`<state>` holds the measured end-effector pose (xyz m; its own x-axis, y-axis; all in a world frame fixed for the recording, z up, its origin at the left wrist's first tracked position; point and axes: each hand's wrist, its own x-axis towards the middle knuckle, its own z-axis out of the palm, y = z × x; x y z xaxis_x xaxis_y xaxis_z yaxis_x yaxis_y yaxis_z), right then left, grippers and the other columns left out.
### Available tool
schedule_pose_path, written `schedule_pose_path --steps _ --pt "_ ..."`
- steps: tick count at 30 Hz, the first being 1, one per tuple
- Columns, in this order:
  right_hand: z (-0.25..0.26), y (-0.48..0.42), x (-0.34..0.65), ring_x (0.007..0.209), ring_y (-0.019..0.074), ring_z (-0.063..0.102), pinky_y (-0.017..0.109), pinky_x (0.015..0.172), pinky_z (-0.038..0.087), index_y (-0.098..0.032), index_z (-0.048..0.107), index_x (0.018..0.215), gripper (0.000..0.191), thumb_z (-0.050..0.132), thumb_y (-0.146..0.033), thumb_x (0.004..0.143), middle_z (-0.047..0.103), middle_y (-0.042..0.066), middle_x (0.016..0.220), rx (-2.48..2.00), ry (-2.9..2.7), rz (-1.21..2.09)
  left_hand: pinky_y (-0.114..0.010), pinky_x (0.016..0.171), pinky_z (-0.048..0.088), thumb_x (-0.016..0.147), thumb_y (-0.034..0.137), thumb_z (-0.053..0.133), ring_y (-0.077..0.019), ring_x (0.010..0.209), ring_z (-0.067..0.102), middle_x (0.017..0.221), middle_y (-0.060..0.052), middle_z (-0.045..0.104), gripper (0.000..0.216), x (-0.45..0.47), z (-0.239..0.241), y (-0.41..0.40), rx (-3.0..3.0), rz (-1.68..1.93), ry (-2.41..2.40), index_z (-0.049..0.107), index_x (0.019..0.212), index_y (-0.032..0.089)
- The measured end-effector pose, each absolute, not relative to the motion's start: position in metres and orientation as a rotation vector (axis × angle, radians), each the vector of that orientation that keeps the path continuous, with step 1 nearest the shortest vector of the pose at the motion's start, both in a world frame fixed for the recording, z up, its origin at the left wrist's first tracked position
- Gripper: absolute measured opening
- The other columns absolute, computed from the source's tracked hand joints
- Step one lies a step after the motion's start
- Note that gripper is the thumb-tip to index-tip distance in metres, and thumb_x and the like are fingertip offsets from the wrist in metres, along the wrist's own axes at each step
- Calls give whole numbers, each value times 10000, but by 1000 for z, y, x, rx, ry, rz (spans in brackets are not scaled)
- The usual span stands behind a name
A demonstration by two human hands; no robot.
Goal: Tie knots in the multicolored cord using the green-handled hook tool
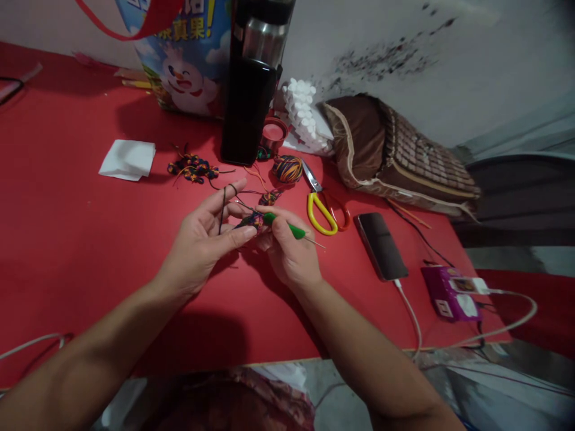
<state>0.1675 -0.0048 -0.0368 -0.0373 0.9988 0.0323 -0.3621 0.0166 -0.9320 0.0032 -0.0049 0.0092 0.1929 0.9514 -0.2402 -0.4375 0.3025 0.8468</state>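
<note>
My right hand (290,248) is closed on a green-handled crochet hook (287,227), its metal end sticking out to the right. My left hand (204,236) pinches a small multicoloured crocheted piece (252,221) between thumb and fingers, with dark yarn (223,203) looped over the raised index finger. The hook's tip meets the piece between both hands, above the red table (67,239). A multicoloured yarn ball (287,168) lies just behind, its strand running to the work.
Yellow-handled scissors (320,206), a phone (380,244) on a white cable, and a purple box (449,293) lie right. A black flask (251,90), printed bag (188,60), white tissue (128,159), finished crocheted bits (193,168) and a brown cushion (395,152) sit behind.
</note>
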Motion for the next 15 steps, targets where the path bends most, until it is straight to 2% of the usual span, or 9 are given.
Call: schedule_pose_path --steps 4,8,15 --pt "-36 -4 166 555 89 482 267 561 464 -300 862 1002 265 834 -537 888 636 -29 735 -918 -962 1374 -200 662 609 744 124 907 -103 739 680 952 17 685 711 2 8 -4 755 1136 927 707 1413 256" --pt "-32 -2 164 545 79 445 244 530 425 -281 870 962 300 881 -549 829 616 -35 691 -858 -865 1465 -193 658 624 749 126 907 -109 748 701 928 -6 719 548 -2 9 -2 803 1125 980 780 1279 177" --pt "-26 2 166 515 57 355 202 502 359 -238 854 926 260 915 -455 797 549 -58 610 -683 -710 1746 -188 605 599 711 111 920 -87 672 654 860 22 669 709 -2 13 -2 795 1056 977 728 1393 155"
